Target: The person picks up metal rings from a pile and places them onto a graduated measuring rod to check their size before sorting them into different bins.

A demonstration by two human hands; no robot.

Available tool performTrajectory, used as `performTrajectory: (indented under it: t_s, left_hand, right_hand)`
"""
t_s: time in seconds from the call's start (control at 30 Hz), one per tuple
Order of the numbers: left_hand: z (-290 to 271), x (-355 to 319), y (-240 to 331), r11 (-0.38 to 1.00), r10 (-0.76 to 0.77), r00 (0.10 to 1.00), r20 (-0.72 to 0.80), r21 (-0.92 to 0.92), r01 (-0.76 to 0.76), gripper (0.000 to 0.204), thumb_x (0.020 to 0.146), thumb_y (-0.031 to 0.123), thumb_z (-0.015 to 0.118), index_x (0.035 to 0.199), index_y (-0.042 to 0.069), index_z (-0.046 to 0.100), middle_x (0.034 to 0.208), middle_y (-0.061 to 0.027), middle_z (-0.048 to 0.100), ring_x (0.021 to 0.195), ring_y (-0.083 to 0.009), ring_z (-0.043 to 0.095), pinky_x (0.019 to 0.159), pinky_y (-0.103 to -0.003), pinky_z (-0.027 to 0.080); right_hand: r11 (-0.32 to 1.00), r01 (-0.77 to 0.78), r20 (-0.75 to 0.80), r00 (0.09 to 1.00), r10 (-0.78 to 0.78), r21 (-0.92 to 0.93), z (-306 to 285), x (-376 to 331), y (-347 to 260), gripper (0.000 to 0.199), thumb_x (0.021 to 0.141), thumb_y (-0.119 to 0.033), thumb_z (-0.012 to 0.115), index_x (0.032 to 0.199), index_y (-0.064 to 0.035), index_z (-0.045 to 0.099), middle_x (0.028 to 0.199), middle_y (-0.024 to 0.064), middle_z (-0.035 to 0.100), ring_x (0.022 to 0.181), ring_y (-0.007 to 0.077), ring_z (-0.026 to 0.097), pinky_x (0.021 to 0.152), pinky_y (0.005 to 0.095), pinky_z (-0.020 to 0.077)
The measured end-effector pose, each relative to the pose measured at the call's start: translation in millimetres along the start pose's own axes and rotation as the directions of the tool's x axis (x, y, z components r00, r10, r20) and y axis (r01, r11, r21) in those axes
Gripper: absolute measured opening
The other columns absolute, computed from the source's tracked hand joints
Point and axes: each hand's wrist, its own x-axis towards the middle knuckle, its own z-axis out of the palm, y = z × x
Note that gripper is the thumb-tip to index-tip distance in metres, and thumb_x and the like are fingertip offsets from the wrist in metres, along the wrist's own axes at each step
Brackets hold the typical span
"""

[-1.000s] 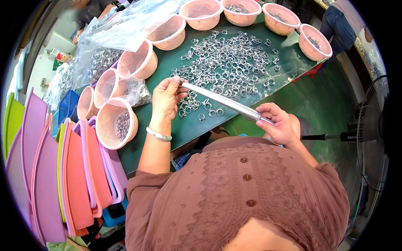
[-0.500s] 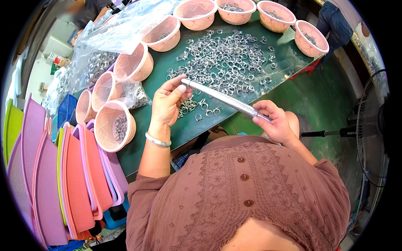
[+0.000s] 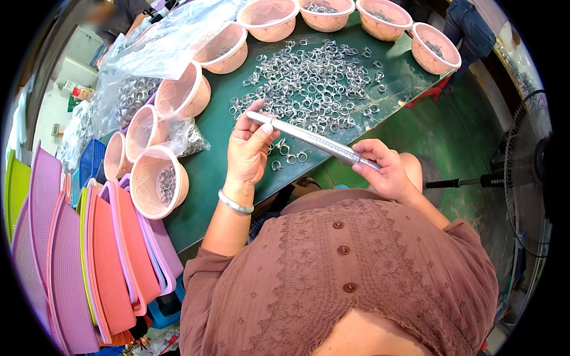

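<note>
— Head view: what's changed with the rod?

— My left hand (image 3: pixel 249 151) has come up off the table (image 3: pixel 208 172), thumb and fingers pinched on the far tip of the metal rod (image 3: pixel 312 140). My right hand (image 3: pixel 383 169) stays closed on its near end.

— Meaning?

— I judge I'm between picks, steadying it.

— How does it look?

— Thin, straight, shiny, slanting between my hands, above the loose metal rings (image 3: pixel 314 77) spread beyond my fingers.

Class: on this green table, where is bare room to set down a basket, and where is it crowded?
Bare green table lies between the near pink basket and the left hand. Another patch sits right of the ring pile, toward the far-right basket. The middle is crowded with rings.
</note>
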Motion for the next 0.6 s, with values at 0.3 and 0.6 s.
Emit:
performTrajectory:
  t_s: [0.3,0.6]
  left_hand:
    - [3,-4,3,0.996,0.081,0.995,0.057,0.018,-0.082,0.049,0.079,-0.004,0.056,0.124,0.002,0.039,0.099,-0.0054,0.056,0.093,-0.0146,0.055,0.08,-0.027,0.047]
    - [6,-9,8,0.983,0.137,0.988,0.067,0.117,-0.144,0.054,0.076,-0.008,0.057,0.126,-0.001,0.037,0.1,-0.0078,0.055,0.092,-0.0139,0.054,0.081,-0.025,0.045]
  right_hand:
    - [1.0,0.002,0.003,1.0,-0.002,0.026,-2,-2,7,0.029,0.076,0.005,0.058,0.103,0.0016,0.049,0.084,0.0103,0.062,0.076,0.0109,0.058,0.068,0.0222,0.0447]
    - [0.998,0.002,0.038,0.999,-0.004,0.055,-4,-4,11,0.03,0.078,0.002,0.058,0.106,0.0016,0.047,0.088,0.0093,0.061,0.081,0.0102,0.056,0.072,0.0224,0.0439]
